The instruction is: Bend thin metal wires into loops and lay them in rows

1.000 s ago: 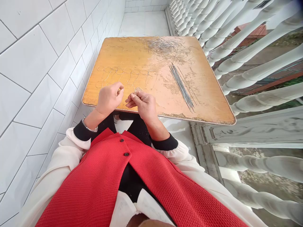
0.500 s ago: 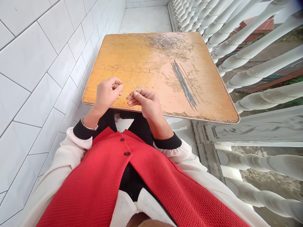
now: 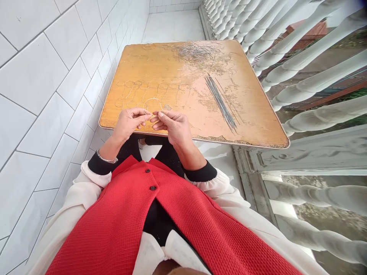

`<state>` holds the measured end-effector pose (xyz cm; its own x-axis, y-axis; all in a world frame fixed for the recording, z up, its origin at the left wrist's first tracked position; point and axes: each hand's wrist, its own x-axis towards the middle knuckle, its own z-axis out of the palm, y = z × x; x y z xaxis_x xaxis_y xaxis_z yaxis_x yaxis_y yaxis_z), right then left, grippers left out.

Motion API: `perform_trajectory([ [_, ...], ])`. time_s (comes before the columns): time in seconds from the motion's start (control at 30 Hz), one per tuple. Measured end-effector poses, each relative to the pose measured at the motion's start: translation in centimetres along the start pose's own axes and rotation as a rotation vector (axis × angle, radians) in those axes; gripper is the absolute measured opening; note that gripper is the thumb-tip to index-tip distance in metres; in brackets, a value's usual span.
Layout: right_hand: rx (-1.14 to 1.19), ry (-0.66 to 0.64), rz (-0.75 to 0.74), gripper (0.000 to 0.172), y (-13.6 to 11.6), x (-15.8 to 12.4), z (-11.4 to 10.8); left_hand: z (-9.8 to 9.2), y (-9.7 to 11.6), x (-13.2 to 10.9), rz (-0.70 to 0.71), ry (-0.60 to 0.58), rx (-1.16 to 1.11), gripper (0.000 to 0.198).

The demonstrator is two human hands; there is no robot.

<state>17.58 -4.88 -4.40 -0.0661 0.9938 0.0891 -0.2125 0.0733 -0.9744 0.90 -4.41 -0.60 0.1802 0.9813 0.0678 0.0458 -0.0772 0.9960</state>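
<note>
Left hand [image 3: 128, 123] and right hand [image 3: 177, 125] both pinch a thin wire [image 3: 155, 99], fingertips almost meeting, presumably to steady its curve over the tabletop [image 3: 160, 68]!

Lighting: bright, diffuse daylight, apparently entering through the white balusters [image 3: 282, 67] at 2 o'clock. Pale floor [image 3: 173, 26] at 12 o'clock nearly washed out; soft shadow patches on the floor near centre, toward 4 o'clock. Tiled wall [image 3: 43, 88] at 10 o'clock evenly lit, faint sheen.

Optics: strong wide-angle stretch. Wall tiles skew toward the edge; balusters lean and elongate from 2 to 4 o'clock. Dark bluish fringe in the 2 o'clock corner. Ground beyond the balusters smeared, low in detail.

Sharpness: red vest [image 3: 120, 214] at 7 o'clock keeps its weave. Thin wire [image 3: 154, 98] just above centre resolves only as a faint line.
</note>
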Motion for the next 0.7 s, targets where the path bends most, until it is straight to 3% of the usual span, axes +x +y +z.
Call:
perform_trajectory([
  [0.2, 0.026, -0.052, 0.008, 0.046, 0.2, 0.0, -0.1, 0.3, -0.5, 0.1, 0.048, 0.018, -0.026, 0.017],
  [0.43, -0.010, -0.135, -0.026, 0.051, 0.4, -0.3, 0.4, 0.8, -1.0, 0.0, -0.010, 0.037, -0.119, 0.016],
  [0.7, -0.170, -0.167, -0.044, 0.056, 0.5, -0.6, 0.3, 0.6, -1.3, -0.2, -0.022, 0.037, -0.242, 0.018],
])
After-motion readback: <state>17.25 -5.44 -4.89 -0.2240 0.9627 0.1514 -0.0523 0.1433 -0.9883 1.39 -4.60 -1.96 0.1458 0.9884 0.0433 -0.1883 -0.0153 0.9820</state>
